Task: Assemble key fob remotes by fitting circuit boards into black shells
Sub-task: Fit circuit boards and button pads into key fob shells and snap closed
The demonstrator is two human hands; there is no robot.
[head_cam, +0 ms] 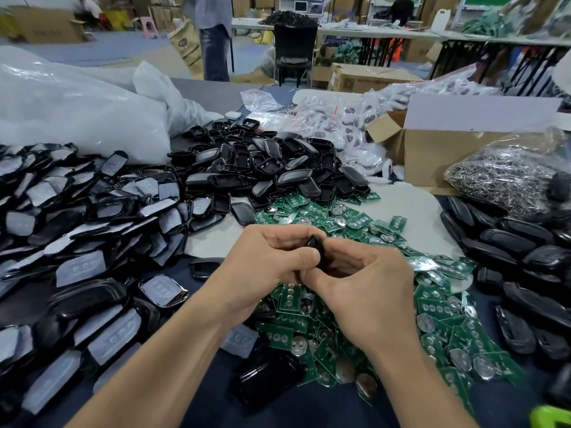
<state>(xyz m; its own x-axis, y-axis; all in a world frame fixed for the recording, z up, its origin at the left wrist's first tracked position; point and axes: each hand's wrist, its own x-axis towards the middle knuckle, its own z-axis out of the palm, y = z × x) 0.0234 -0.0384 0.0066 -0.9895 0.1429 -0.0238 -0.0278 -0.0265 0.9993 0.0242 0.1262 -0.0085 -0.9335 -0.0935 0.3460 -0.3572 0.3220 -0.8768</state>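
Black plastic shell sits pinched between both sets of fingertips, left hand and right hand curled round it above the green circuit boards. We judge it light, stiff, glossy-slick; best gripped by its long edges, not the flat faces. Board inside or not: hidden. Behind, spare shells heaped.

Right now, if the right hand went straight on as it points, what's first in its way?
The right hand points up-left, so probably the black shell it holds, then the left hand touching it.
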